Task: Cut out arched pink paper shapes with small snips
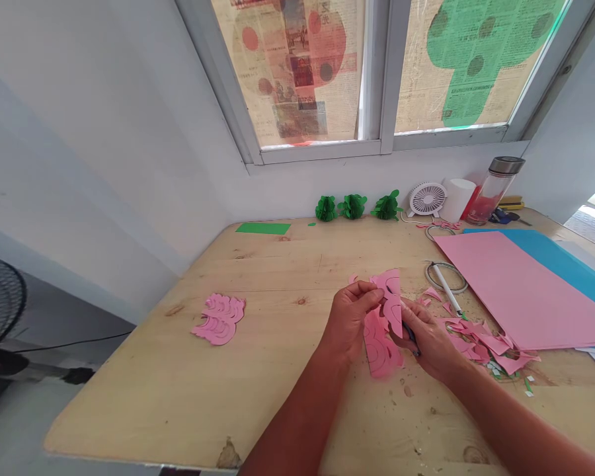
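Observation:
Pink paper (pixel 392 302) with curved lines is pinched between the thumb and fingers of my left hand (pixel 351 317). My right hand (pixel 429 337) is closed around dark-handled scissors (pixel 410 336) at the paper's right edge; the blades are mostly hidden. Below both hands, another pink piece with curved outlines (pixel 381 350) hangs or lies; whether it joins the held paper is unclear. Cut pink scalloped pieces (pixel 221 318) lie on the table's left part. To the right of my right hand are pink scraps (pixel 490 340).
The wooden table (pixel 178 390) holds a pink sheet stack (pixel 530 291), a white pen (pixel 447 289), a green strip (pixel 263 228) and green paper ornaments (pixel 352 206). Along the back wall stand a small white fan (pixel 427 199) and a glass bottle (pixel 493 192).

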Tool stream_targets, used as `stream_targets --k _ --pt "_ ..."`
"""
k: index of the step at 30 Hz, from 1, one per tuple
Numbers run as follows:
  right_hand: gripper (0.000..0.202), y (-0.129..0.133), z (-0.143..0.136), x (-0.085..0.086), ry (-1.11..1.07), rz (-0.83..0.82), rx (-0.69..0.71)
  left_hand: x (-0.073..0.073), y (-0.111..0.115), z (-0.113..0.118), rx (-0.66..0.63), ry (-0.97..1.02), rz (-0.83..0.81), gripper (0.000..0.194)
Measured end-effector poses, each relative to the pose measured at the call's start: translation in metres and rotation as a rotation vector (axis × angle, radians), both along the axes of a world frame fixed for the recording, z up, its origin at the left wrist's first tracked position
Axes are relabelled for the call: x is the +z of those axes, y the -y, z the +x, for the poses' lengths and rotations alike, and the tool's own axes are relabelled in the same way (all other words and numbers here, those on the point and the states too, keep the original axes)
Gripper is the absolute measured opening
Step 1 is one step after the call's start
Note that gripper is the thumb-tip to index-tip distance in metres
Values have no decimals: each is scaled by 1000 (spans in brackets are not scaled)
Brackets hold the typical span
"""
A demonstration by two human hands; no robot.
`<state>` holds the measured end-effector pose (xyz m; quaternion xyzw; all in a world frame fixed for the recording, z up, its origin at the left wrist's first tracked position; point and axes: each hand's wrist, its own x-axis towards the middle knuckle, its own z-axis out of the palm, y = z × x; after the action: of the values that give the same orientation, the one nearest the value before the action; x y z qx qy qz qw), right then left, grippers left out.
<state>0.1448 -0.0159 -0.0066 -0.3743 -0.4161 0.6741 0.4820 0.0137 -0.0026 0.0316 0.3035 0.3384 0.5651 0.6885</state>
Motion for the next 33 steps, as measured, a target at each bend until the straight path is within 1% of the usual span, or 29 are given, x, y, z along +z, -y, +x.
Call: stream_targets --k 3,8,16,25,33 --pt "42 0 0 1 3 1 -2 0 1 2 32 10 18 12" --pt "41 0 0 0 9 13 14 -2 1 5 88 1 -11 13" --pt "38 0 1 0 7 28 38 0 2 6 103 -14 -6 13" --pt "37 0 0 2 2 30 59 -3 0 6 125 -34 -3 15" --pt "40 1 -1 2 54 29 23 -1 1 6 132 -55 1 13"
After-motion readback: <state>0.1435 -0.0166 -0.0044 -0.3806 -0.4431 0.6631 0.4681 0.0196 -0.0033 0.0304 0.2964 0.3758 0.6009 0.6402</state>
